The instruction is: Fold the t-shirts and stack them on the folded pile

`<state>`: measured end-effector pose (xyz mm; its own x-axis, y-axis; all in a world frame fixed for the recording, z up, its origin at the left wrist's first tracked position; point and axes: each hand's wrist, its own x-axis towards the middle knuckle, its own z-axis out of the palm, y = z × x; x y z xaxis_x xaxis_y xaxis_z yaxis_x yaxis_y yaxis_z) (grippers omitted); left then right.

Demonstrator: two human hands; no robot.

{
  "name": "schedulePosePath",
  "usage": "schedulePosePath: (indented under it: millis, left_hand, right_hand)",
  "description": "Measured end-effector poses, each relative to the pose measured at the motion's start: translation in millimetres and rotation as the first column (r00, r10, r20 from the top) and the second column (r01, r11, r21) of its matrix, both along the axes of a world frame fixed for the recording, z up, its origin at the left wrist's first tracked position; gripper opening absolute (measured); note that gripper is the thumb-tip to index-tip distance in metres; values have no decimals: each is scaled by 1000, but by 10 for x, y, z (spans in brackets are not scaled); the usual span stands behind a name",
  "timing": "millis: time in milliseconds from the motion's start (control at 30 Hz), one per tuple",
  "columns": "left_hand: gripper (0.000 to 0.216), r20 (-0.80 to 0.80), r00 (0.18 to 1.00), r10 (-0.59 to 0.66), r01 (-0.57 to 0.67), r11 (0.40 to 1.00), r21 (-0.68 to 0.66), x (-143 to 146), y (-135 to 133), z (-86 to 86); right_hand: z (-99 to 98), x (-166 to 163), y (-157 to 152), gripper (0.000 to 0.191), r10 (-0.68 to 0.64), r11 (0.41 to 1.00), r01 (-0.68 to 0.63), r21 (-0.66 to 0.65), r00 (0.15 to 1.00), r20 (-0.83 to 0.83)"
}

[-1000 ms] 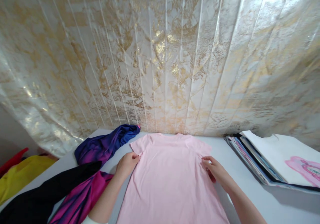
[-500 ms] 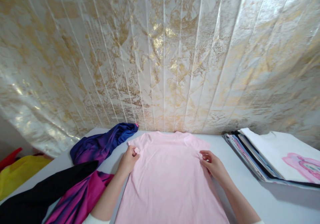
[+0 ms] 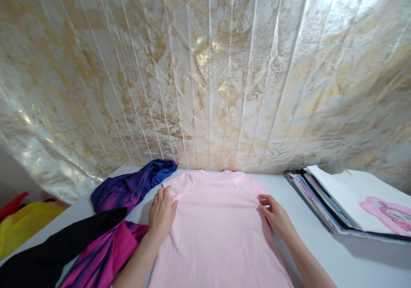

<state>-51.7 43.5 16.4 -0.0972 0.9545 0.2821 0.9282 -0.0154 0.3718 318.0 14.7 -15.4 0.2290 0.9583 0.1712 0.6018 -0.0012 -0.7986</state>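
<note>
A pink T-shirt (image 3: pixel 218 232) lies spread flat on the white table, its neckline towards the wall. At its left edge, just below the sleeve, my left hand (image 3: pixel 162 213) has its fingers bent over the fabric, the back of the hand facing up; the fingertips are partly hidden. On the opposite side my right hand (image 3: pixel 275 215) pinches the shirt's edge under the other sleeve between thumb and fingers. Small creases run across the chest between the two hands.
Left of the shirt lie a crumpled blue-purple garment (image 3: pixel 128 187), a black garment (image 3: pixel 64 239) and a magenta striped one (image 3: pixel 111 251). Yellow cloth (image 3: pixel 28 221) is at the far left. A folded clothes stack (image 3: pixel 346 198) sits at the right. Gold-patterned sheeting (image 3: pixel 208 87) hangs behind the table (image 3: pixel 356 266).
My left hand has turned palm-down and shifted slightly left along the shirt's edge. My right hand keeps its pinch, almost unmoved. The sleeves have moved slightly left.
</note>
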Motion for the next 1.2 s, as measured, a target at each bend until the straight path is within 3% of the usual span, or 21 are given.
schedulePosePath:
  millis: [100, 233, 333, 467, 600, 733, 900, 967, 1067, 1200]
  left_hand:
    - [45, -93, 980, -175, 181, 982, 61, 224, -217, -109]
    - [46, -284, 877, -386, 419, 906, 61, 333, -395, -383]
    - [48, -333, 853, -402, 444, 894, 61, 283, -440, -476]
    - [48, -329, 835, -441, 490, 868, 82, 228, -566, -441]
    - [52, -346, 771, -534, 579, 815, 32, 189, -759, -411]
    - [53, -348, 782, -517, 543, 839, -24, 85, -830, -406]
    - [52, -284, 821, -496, 473, 868, -148, 78, -816, -293]
    - [54, -238, 842, -485, 441, 871, -217, 151, -829, -204]
    - [65, -156, 836, -526, 477, 838, -267, 331, -866, -61]
    - [66, -36, 691, -722, 692, 675, -255, 687, -826, 74]
  right_hand:
    - [-17, 8, -51, 44, 39, 999, -37, -27, 998, 52]
    - [-4, 35, -121, 42, 40, 999, -35, -29, 985, 168]
    - [-22, -29, -232, 38, 2, 997, -28, 76, 950, 313]
    - [-197, -270, -552, 42, -16, 942, -198, 272, 781, 624]
    - [-423, -342, -866, 56, 81, 935, -319, 158, 623, 778]
    - [-495, -138, -951, 63, 62, 970, -224, 94, 602, 796]
    - [-412, -119, -895, 56, 91, 968, -244, 60, 563, 821]
    - [-386, -158, -866, 53, 104, 965, -255, 59, 580, 808]
    - [-373, -142, -828, 51, 36, 983, -155, 98, 690, 723]
    - [-342, -46, -814, 49, 22, 992, -75, 100, 893, 450]
